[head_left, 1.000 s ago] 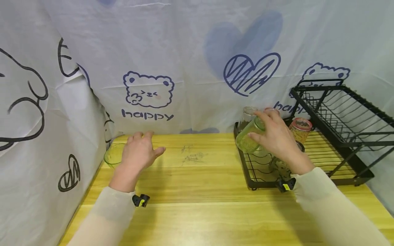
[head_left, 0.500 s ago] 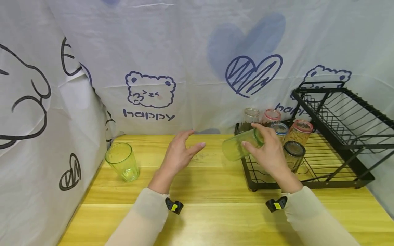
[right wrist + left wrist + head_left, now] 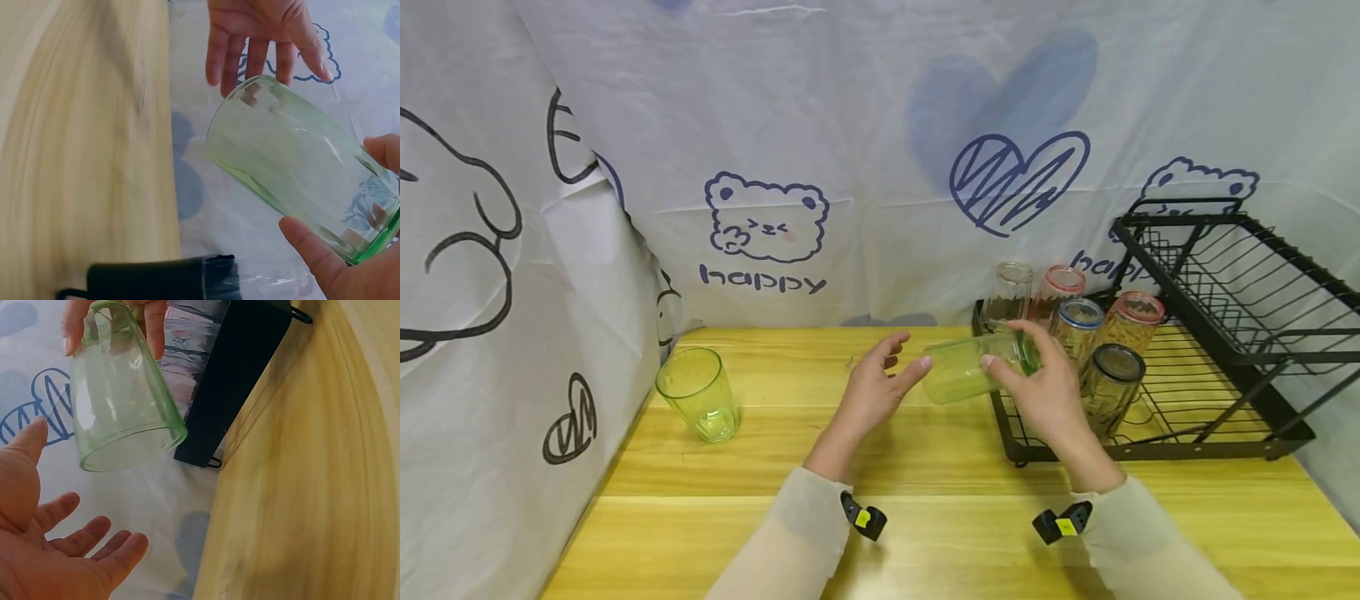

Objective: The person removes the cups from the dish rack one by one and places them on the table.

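My right hand holds a green drinking glass by its thick base, thumb on the near side and fingers on the far side. The glass lies tilted on its side in the air, its mouth facing left. My left hand hovers by that mouth with fingers spread; in the left wrist view a gap shows between the hand and the glass. A second green glass stands upright on the table at the left.
A black two-tier dish rack stands at the right of the wooden table. On its lower tier are several glasses, among them a blue-topped glass and a dark-topped glass. A printed white cloth hangs behind.
My left hand has left the second green glass and moved right toward the held one. My right hand has brought its glass from above the rack leftward and tipped it further onto its side.
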The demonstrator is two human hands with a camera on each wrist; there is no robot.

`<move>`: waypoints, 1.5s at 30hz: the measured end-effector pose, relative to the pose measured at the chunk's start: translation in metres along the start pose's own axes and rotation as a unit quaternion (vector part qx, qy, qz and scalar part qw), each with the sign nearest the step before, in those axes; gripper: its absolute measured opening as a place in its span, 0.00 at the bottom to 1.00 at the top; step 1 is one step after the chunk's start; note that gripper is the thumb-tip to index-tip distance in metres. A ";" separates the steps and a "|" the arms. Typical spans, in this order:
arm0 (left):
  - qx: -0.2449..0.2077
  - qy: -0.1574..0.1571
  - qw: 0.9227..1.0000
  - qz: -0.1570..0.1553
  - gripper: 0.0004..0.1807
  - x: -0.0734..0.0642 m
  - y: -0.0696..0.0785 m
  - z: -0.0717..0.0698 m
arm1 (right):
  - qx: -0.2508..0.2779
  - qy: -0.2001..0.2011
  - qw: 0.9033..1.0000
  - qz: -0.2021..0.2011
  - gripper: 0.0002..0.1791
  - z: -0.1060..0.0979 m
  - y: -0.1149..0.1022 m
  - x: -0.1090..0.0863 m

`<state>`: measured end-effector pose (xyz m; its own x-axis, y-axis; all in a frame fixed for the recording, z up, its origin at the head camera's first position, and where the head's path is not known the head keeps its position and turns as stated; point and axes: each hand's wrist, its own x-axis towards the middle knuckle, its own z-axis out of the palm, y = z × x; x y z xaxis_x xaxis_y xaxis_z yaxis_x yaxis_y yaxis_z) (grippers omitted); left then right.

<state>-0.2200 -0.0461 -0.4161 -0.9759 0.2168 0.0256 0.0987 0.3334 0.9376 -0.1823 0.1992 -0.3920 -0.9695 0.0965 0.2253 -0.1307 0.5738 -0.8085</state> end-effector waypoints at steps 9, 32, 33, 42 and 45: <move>-0.032 -0.015 0.999 -0.019 0.42 -0.003 -0.009 0.007 | 0.093 -0.020 0.993 0.073 0.39 0.004 -0.003 -0.009; -0.159 -0.052 0.986 -0.010 0.31 -0.018 0.001 -0.005 | 0.387 -0.020 0.913 0.125 0.25 0.033 -0.004 -0.026; -0.157 -0.051 0.986 -0.010 0.30 -0.019 0.002 -0.006 | 0.396 -0.022 0.909 0.129 0.25 0.034 -0.004 -0.026; -0.095 -0.040 0.995 0.007 0.25 -0.028 0.009 -0.016 | 0.462 -0.025 0.875 0.140 0.20 0.046 -0.005 -0.031; -0.067 -0.041 0.997 0.013 0.25 -0.030 0.011 -0.019 | 0.482 -0.033 0.862 0.155 0.19 0.049 -0.005 -0.033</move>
<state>-0.1929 -0.0665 -0.3996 -0.9539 0.2990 0.0272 0.0910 0.2015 0.9753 -0.1599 0.1536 -0.4221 -0.9944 0.0583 -0.0877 0.0557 -0.4154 -0.9079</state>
